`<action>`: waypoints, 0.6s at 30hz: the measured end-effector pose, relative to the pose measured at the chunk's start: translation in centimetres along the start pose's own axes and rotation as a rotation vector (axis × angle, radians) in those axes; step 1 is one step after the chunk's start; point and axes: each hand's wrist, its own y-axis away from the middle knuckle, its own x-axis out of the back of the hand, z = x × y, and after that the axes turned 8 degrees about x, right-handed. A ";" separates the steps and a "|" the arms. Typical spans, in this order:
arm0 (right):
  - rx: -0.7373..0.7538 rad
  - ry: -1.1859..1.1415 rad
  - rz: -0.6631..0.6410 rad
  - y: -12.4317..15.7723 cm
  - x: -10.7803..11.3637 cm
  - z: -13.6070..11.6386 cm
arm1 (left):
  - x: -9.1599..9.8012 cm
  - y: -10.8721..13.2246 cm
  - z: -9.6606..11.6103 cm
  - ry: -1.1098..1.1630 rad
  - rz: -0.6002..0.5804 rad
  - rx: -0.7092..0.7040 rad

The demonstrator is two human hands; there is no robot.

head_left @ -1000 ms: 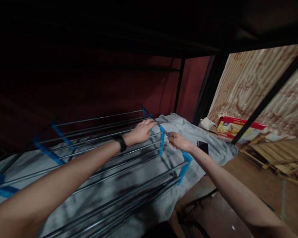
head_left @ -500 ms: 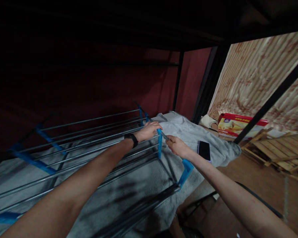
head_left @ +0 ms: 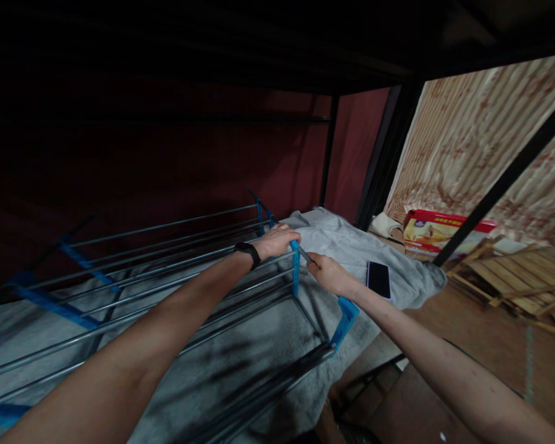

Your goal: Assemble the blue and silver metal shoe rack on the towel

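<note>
A rack of thin metal tubes (head_left: 240,289) with blue plastic joints (head_left: 296,280) lies across a grey cloth (head_left: 240,351). My left hand (head_left: 276,240), a black band on its wrist, is closed over the rack beside the upper right blue joint. My right hand (head_left: 326,272) pinches a short grey tube (head_left: 304,253) that meets this same joint. Its far end is hidden at the joint. Below my right forearm, another blue plastic piece (head_left: 345,317) sticks up at the rack's front right corner.
A phone (head_left: 379,280) lies on the cloth to the right. Black frame posts (head_left: 333,154) stand at the back and right, before a dark red wall. On the floor are a red and yellow box (head_left: 444,231) and folded wooden slats (head_left: 518,274).
Both hands keep their hold near the same joint. The whole view has shifted slightly, so things appear a little further left.
</note>
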 end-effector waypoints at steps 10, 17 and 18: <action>-0.025 0.314 -0.123 0.1 0.7 -1.3 | 0.1 0.1 0.1 -0.074 -0.008 -0.040; -0.020 0.395 -0.127 0.4 0.7 -1.8 | 0.1 0.1 0.1 -0.051 -0.024 -0.030; -0.024 0.399 -0.125 0.5 0.7 -1.8 | 0.0 0.0 0.0 -0.050 -0.026 -0.027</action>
